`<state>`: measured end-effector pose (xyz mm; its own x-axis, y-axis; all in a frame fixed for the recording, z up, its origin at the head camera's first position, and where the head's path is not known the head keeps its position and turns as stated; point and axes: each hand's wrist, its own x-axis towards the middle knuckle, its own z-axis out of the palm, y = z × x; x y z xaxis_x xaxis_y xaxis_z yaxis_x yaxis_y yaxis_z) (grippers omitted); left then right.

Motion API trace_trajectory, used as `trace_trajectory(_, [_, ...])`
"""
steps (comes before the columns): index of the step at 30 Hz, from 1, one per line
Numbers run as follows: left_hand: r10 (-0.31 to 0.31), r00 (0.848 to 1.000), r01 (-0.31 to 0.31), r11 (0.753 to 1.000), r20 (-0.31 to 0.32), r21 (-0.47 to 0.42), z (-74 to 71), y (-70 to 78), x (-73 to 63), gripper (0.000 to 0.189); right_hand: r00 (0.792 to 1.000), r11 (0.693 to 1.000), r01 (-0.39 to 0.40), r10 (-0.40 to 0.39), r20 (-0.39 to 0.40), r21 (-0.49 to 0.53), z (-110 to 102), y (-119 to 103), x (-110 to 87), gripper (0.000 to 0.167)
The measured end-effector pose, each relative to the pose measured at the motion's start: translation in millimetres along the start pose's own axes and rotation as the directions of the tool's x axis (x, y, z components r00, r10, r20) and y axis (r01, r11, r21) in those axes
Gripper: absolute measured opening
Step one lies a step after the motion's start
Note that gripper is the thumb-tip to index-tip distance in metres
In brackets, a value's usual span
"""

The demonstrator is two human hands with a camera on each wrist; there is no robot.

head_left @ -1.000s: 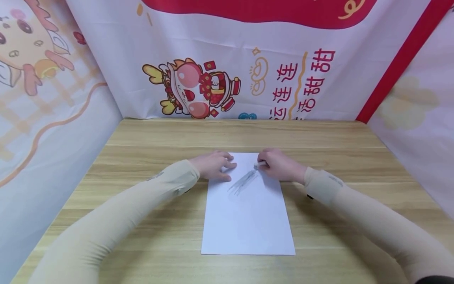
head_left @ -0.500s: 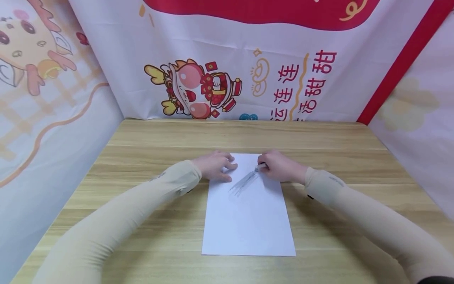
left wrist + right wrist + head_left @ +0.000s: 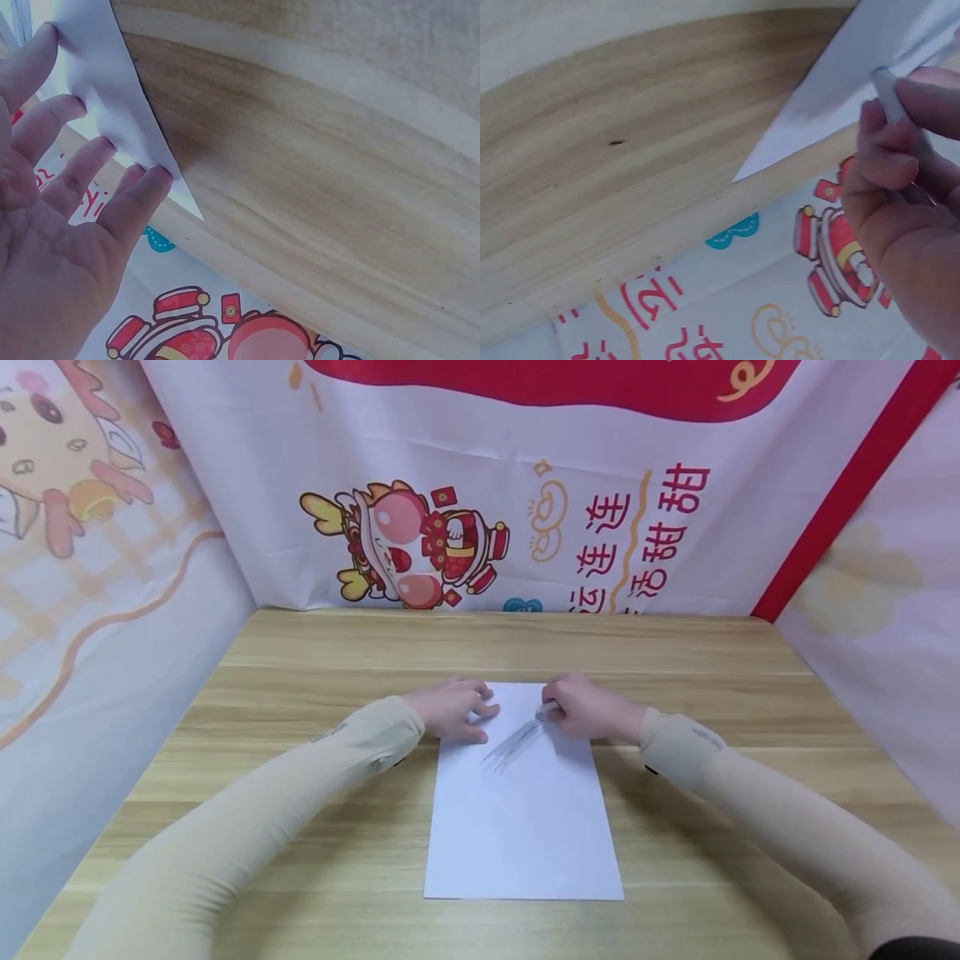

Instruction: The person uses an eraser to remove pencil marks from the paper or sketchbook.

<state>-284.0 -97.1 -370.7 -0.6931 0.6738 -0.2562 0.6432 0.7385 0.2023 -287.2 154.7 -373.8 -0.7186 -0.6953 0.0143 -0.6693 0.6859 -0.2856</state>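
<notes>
A white sheet of paper [image 3: 525, 835] lies lengthwise on the wooden table. Grey slanting pencil-like streaks [image 3: 512, 748] mark its upper half. My right hand [image 3: 592, 708] pinches a short pale grey stick [image 3: 889, 96] between thumb and fingers, its tip at the upper right end of the streaks. Part of the stick is hidden in the palm. On the paper's upper left edge rests my left hand [image 3: 450, 710], fingers spread; in the left wrist view its fingertips [image 3: 159, 175] press on the sheet near a corner.
The wooden tabletop [image 3: 315, 860] surrounds the paper. Behind it hangs a white cloth [image 3: 262, 460] with red writing and cartoon figures. A patterned cloth [image 3: 112, 693] walls the left side, another pale cloth [image 3: 885, 668] the right.
My right hand and the stick shift only slightly at the upper end of the streaks. The left hand and the paper stay in place.
</notes>
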Motion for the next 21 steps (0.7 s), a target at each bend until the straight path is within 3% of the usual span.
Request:
trace_trajectory(4, [-0.008,1.0,0.008,1.0,0.011,0.003,-1.7,0.7,0.2,0.058,1.0,1.0,0.0,0.0,-0.023,-0.001,-0.2,1.6,0.1,0.01])
trace_trajectory(9, [0.003,1.0,-0.003,1.0,0.011,-0.004,-1.5,0.6,1.0,0.059,0.999,1.0,0.021,-0.021,0.025,-0.011,-1.9,0.0,-2.1,0.009])
trace_trajectory(15, [-0.002,1.0,0.002,1.0,0.009,0.0,-1.7,-1.0,0.5,0.058,0.999,0.999,-0.043,0.043,0.001,-0.001,0.9,0.8,4.2,0.011])
trace_trajectory(21, [-0.021,1.0,0.021,1.0,0.01,-0.01,0.2,0.4,-0.5,0.059,0.995,0.997,-0.06,0.064,0.075,-0.049,2.3,-5.0,-2.1,0.006])
